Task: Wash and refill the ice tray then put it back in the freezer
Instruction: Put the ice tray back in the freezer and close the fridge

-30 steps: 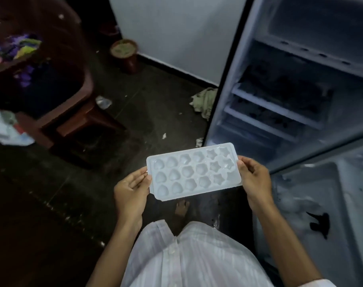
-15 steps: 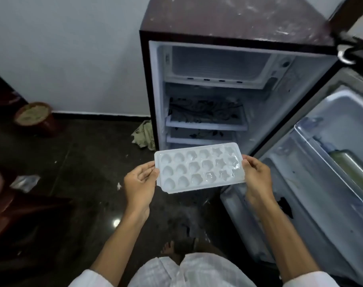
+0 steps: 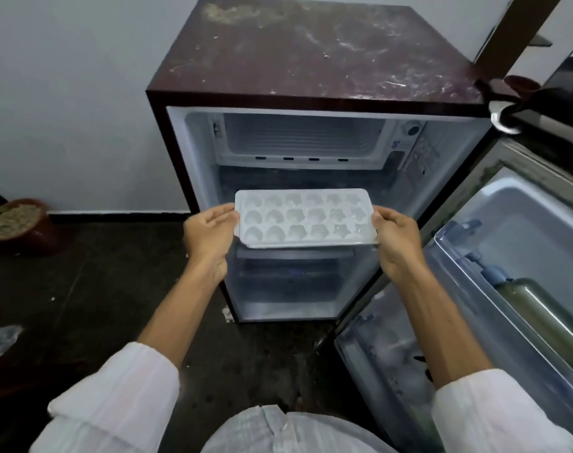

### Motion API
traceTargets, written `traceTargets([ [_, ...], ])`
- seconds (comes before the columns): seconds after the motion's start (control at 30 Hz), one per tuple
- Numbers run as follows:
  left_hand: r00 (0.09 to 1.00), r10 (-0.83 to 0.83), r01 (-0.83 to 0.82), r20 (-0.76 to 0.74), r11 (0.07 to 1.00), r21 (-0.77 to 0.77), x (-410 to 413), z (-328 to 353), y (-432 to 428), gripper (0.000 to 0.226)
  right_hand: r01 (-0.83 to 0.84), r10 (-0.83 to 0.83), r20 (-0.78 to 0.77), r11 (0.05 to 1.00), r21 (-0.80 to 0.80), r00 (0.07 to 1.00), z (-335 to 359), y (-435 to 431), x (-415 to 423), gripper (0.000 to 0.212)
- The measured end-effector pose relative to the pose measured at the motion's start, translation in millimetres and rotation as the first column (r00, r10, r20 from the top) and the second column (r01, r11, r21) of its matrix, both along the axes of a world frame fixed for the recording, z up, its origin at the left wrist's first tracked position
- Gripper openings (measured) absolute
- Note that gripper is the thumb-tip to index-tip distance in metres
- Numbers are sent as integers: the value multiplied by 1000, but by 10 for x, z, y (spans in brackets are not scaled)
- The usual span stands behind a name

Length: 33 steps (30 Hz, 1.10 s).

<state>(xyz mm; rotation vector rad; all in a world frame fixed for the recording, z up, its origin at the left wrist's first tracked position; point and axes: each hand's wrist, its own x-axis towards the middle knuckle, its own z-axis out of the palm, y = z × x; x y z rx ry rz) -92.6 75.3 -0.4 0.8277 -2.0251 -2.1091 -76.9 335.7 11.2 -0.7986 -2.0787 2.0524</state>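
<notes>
Before the open fridge (image 3: 311, 60), lower than its freezer box (image 3: 304, 138): ice tray (image 3: 304, 219).
Gripped at left end by left hand (image 3: 210, 233), at right end by right hand (image 3: 397, 241); door (image 3: 523, 204) out right, bottle (image 3: 546, 315) in its shelf; pot (image 3: 17, 223) on floor (image 3: 98, 289) far left.

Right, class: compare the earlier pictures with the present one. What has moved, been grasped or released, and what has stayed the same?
The ice tray has been carried towards the open fridge and is now held in front of it, just below the freezer compartment. Nothing was taken or let go. The left hand and right hand still grip its short ends, and the door remains open.
</notes>
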Motion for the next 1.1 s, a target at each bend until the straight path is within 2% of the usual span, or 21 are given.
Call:
traceTargets([
  [0.17,998,13,-15,-57,999,-36,-478,29,89,21,-31,31,-27,999,-7,999,-63,150,-513,19],
  [0.33,994,-2,-7,-109,996,-84,-972,8,127,10,-21,21,-74,1000,-3,997,-162,225,-960,18],
  [0.5,984,-69,47,-163,990,-135,-1421,-33,147,14,27,-23,-111,999,32,994,-222,254,-1333,16],
  [0.67,974,-138,114,-181,984,-140,-1788,-123,230,29,71,-61,-157,996,56,986,-282,290,-1638,10],
  [0.83,979,-130,101,-157,979,-180,-2135,-223,253,11,66,-44,-97,968,241,994,-311,317,-2019,17],
  [0.93,977,-109,67,-183,972,-223,-2333,-251,286,16,56,-31,-72,921,385,997,-299,307,-2179,20],
  [1.0,976,-94,43,-197,968,-249,-2471,-276,283,6,85,-54,-90,913,398,995,-321,308,-2270,23],
  [1.03,977,-91,41,-192,967,-251,-2545,-294,273,9,106,-72,-100,911,398,992,-329,304,-2306,25],
  [1.1,981,-115,73,-156,965,-254,-2631,-285,284,10,126,-87,-110,901,416,990,-336,288,-2387,14],
])
